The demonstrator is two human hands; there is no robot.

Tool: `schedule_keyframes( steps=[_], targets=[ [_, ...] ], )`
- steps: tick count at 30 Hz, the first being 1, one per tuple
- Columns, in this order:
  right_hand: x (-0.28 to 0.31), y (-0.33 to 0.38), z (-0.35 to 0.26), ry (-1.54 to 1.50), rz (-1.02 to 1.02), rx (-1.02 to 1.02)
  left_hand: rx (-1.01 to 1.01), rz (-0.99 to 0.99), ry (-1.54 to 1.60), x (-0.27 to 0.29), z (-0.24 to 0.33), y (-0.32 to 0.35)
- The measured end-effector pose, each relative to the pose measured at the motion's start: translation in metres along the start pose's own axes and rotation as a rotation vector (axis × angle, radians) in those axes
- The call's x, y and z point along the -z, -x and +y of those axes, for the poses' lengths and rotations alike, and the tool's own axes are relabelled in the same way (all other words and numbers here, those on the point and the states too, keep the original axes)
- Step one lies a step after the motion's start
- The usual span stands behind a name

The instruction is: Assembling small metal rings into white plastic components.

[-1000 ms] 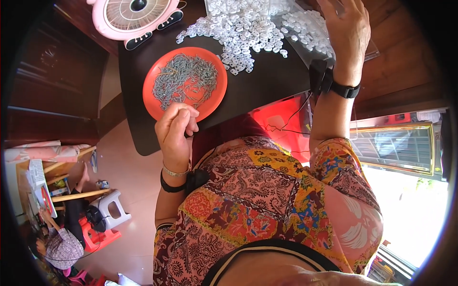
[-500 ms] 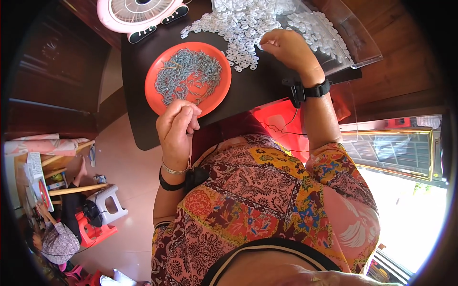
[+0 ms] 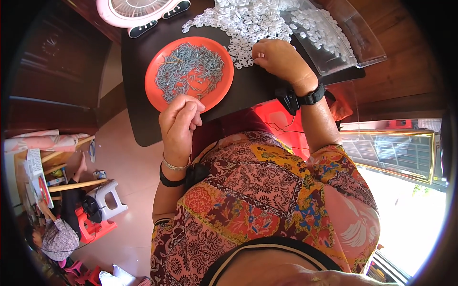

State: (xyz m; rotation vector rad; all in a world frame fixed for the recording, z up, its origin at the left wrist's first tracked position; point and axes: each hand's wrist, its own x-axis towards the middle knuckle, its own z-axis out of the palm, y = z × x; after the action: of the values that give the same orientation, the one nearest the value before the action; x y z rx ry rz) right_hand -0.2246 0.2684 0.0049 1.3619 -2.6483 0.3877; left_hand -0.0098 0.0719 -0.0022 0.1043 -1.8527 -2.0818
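Observation:
My left hand (image 3: 180, 117) is closed at the near edge of an orange-red plate (image 3: 150, 88), thumb pressed against curled fingers. Whatever it may pinch is hidden. Small grey screws (image 3: 188, 64) lie heaped on the plate, some pointing every way, with a thin brownish stick among them. My right hand (image 3: 281, 59) has its fingers curled in beside the near edge of a pile of small white plastic clips (image 3: 248, 28). Its fingertips face the loose clips, and I cannot make out anything between them.
A clear plastic bin (image 3: 369, 50) with more white clips lies tipped on the dark table (image 3: 143, 126) at the far right. A pink fan (image 3: 138, 9) stands at the far left. On the floor side, a person (image 3: 59, 236) sits near a grey stool (image 3: 109, 200).
My right hand has shifted left and slightly nearer, its fingers now curled in more. My left hand stays by the plate's near edge, raised slightly in the picture.

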Motion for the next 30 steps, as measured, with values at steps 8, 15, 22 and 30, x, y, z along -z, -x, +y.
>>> schedule_keyframes(
  steps=[8, 15, 22, 30],
  targets=[
    [0.007, 0.006, -0.005, -0.306, 0.127, -0.103, 0.011, -0.002, -0.016, 0.0, 0.001, -0.001],
    [0.011, 0.003, -0.046, -1.416, -0.002, -0.087, -0.005, -0.028, -0.095, -0.006, 0.004, -0.006],
    [0.006, 0.002, -0.105, -1.539, -0.151, -0.011, -0.059, -0.031, -0.046, -0.008, 0.003, -0.009],
    [0.004, 0.002, -0.112, -1.481, -0.14, 0.032, -0.015, 0.036, -0.067, -0.004, 0.007, -0.001]
  ],
)
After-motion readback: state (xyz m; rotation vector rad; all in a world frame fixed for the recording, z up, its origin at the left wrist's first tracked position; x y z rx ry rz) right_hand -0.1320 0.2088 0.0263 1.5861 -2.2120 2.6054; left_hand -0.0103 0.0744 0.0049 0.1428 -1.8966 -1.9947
